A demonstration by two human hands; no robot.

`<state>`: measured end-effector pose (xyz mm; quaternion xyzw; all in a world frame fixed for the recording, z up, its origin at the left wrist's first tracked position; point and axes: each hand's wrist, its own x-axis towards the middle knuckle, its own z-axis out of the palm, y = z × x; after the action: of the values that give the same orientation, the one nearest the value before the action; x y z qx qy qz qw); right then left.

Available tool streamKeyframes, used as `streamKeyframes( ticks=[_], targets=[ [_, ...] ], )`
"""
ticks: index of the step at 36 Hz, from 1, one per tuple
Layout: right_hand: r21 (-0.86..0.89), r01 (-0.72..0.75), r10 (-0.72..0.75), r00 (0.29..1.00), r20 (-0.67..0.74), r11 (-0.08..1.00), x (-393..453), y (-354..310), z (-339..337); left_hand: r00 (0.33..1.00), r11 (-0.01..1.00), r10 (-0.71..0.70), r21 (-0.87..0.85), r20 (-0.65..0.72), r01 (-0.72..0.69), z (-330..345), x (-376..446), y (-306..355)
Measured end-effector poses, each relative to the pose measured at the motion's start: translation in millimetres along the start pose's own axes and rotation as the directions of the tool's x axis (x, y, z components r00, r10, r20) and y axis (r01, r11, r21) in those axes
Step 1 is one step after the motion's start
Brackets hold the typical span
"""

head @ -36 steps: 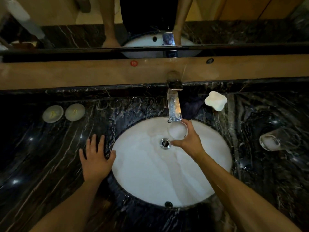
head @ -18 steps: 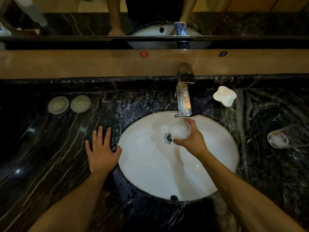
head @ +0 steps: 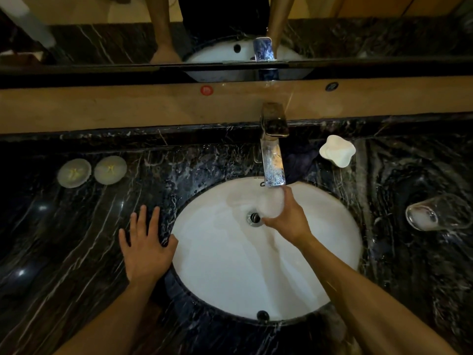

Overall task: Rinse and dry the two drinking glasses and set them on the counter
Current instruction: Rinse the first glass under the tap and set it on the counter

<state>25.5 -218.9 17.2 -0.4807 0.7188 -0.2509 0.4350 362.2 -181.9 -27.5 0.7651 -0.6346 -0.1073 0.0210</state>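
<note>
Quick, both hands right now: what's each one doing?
Left hand: open, flat on the counter, holding nothing.
Right hand: closed around a drinking glass under the faucet.

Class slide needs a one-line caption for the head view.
Right hand holds a glass under the tap; left hand rests on the counter.

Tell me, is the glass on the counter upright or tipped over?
Tipped over. The glass lies on its side on the counter, right of the sink, its round end facing the basin.
</note>
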Motion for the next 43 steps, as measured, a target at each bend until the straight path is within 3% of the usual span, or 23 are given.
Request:
streamKeyframes(
  ticks=[3, 7, 11, 20, 23, 32, 38, 43],
  targets=[
    [-0.054, 0.048, -0.046, 0.998, 0.043, 0.997, 0, 1, 4, 1.0, 1.0, 0.005, 0.001, -0.012, -0.005, 0, -1, 0],
    [0.003, -0.002, 0.002, 0.999, -0.048, 1.0, 4, 5, 12, 1.0, 1.0, 0.011, -0.002, -0.022, -0.011, 0, -1, 0],
    [-0.06, 0.016, -0.015, 1.0, 0.014, 0.998, 6, 6, 15, 1.0, 1.0, 0.01, 0.001, -0.018, -0.01, 0, 0, -1],
    [0.014, -0.01, 0.011, 0.997, -0.07, 1.0, 9, 7, 14, 1.0, 1.0, 0.003, -0.002, -0.015, -0.003, 0, 0, 0],
    [-0.071, 0.03, -0.031, 0.999, -0.013, 0.997, 10, 4, 10, 1.0, 1.0, 0.003, 0.001, -0.018, -0.003, 1, 0, 0],
    [-0.058, 0.016, -0.015, 1.0, 0.021, 0.998, 10, 9, 12, 1.0, 1.0, 0.004, 0.006, -0.018, -0.004, 0, 0, 0],
    [-0.228, 0.009, 0.022, 0.99, 0.136, 0.974, 14, 17, 13, 1.0, 1.0, 0.009, 0.01, -0.016, -0.009, 0, 0, -1],
    [-0.563, 0.039, 0.166, 0.937, 0.308, 0.825, 18, 22, 6, 1.0, 1.0, 0.015, 0.012, -0.017, -0.015, 0, 0, -1]
  ],
)
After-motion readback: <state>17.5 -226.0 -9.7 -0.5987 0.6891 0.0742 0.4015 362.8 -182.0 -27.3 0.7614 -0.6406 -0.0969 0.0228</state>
